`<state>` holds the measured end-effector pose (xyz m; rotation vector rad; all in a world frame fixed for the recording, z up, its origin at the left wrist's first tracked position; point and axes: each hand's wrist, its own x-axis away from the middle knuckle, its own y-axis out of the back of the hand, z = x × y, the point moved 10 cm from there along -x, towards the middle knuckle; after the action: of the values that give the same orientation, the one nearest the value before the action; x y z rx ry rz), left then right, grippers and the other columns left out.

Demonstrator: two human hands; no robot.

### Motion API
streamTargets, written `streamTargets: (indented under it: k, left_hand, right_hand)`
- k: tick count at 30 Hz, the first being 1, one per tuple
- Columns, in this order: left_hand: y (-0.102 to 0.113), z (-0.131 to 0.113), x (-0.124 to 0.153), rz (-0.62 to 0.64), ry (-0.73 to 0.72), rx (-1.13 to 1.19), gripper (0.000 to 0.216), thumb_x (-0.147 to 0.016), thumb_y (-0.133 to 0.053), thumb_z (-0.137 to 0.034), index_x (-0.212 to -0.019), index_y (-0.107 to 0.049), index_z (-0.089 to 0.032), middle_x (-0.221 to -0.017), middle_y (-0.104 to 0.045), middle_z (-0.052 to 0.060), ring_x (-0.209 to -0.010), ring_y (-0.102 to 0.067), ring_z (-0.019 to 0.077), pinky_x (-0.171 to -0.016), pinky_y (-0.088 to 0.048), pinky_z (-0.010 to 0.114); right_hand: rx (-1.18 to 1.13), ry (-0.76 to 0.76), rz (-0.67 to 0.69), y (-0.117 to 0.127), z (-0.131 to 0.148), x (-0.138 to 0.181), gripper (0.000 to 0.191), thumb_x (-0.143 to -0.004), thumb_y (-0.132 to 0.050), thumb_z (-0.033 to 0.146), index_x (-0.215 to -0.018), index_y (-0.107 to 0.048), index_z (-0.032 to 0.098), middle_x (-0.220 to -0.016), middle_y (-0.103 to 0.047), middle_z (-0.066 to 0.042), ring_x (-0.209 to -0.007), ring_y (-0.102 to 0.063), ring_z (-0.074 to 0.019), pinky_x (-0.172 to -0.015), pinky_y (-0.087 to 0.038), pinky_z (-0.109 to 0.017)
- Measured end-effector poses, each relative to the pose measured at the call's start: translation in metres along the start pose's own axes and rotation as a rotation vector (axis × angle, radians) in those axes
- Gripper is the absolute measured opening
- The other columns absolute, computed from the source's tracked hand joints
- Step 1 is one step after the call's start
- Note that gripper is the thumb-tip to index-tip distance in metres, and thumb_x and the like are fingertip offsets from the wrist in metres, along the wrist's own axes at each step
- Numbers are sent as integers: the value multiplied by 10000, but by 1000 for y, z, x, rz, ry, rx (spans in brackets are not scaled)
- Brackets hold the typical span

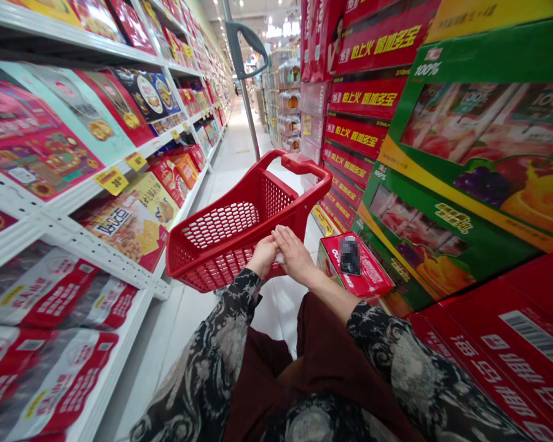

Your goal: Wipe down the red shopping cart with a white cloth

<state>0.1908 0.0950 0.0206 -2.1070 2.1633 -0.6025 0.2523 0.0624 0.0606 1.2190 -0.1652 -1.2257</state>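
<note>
My left hand (263,255) and my right hand (295,253) are pressed together in front of me. The left fingers are curled, and the right fingers lie over them. A small whitish bit (280,256) shows between the palms, too hidden to name. Just beyond my hands stands a red rolling shopping basket (221,267) with perforated sides and a raised handle. No contents show in its visible part. To the right of my hands, a red carton (368,270) sits low by the stacks, with a dark, pixelated object (350,255) lying on top.
White shelves (138,273) with boxed snacks and yellow price tags line the left. Stacked red drink cartons (357,132) and green juice cartons (442,184) rise close on the right. A grey metal pole (250,116) stands behind the basket on the pale floor (233,132).
</note>
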Motion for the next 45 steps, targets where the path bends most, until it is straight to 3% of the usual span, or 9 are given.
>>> streamTargets:
  k: [9, 20, 22, 25, 28, 31, 37, 41, 45]
  left_hand:
    - [5, 24, 11, 32, 179, -4, 160, -578, -553, -29, -696, -556, -136, -518, -573, -25, -460, -559, 103, -509, -457, 239]
    - [8, 33, 10, 30, 148, -194, 175, -547, -619, -8, -677, -587, -122, -539, -580, -8, -591, -590, 131, -618, -463, 255]
    - [15, 25, 7, -19, 106, -229, 226, -531, -646, -5, -711, -595, -131, -630, -618, 10, -703, -606, 144, -693, -459, 255]
    - [16, 12, 8, -68, -27, -248, 423, -516, -703, -39, -910, -605, -157, -986, -652, 68, -1003, -570, 186, -846, -431, 262]
    - [-6, 14, 14, 61, -154, -232, 701, -484, -774, -119, -1139, -533, -179, -1262, -532, 105, -1175, -478, 226, -957, -392, 307]
    - [-20, 25, 17, 146, -215, -273, 831, -438, -802, -133, -1205, -486, -184, -1308, -489, 109, -1205, -455, 236, -1014, -356, 339]
    - [-26, 26, 23, 232, -273, -319, 678, -456, -793, -118, -1072, -520, -198, -1246, -532, 111, -1193, -470, 238, -995, -381, 375]
    - [-26, 26, 30, 261, -266, -275, 456, -500, -773, -132, -878, -524, -186, -1244, -534, 101, -1153, -508, 220, -957, -413, 376]
    - [-14, 26, 29, 156, -305, -334, 273, -512, -747, -128, -730, -586, -167, -1258, -518, 103, -1163, -493, 213, -1003, -367, 366]
  right_hand:
    - [-17, 113, 51, -11, -16, 18, 602, -781, -441, 23, -1355, -400, 199, -1456, -331, -77, -1369, -227, -205, -1068, -348, -418]
    - [-220, 86, 39, -17, -31, 34, 483, -755, -506, 80, -1217, -557, 211, -1381, -452, -58, -1287, -391, -169, -1086, -321, -368]
    - [-243, 48, 4, -11, -36, 35, 477, -744, -480, 53, -1186, -578, 204, -1363, -471, -65, -1272, -413, -165, -1080, -330, -370]
    - [-267, -62, -95, 1, -46, 35, 488, -724, -428, 14, -1150, -596, 185, -1329, -506, -84, -1240, -452, -160, -1047, -375, -358]
    - [-312, -167, -203, 10, -51, 36, 427, -733, -441, 50, -1103, -616, 173, -1275, -551, -94, -1194, -497, -173, -1020, -397, -356]
    - [-412, -264, -262, 10, -56, 35, 370, -709, -506, 108, -1051, -632, 174, -1159, -623, -82, -1078, -572, -193, -964, -436, -359]
    - [-688, -666, -285, -14, -92, 45, 308, -630, -522, 128, -912, -636, 183, -815, -688, 10, -732, -632, -146, -740, -519, -300]
    - [-925, -720, -335, -23, -96, 47, 251, -644, -566, 220, -884, -620, 168, -829, -687, -6, -751, -636, -141, -734, -521, -298]
    - [-1041, -726, -369, -26, -91, 48, 272, -639, -597, 291, -873, -618, 154, -842, -688, -35, -777, -643, -166, -745, -521, -320]
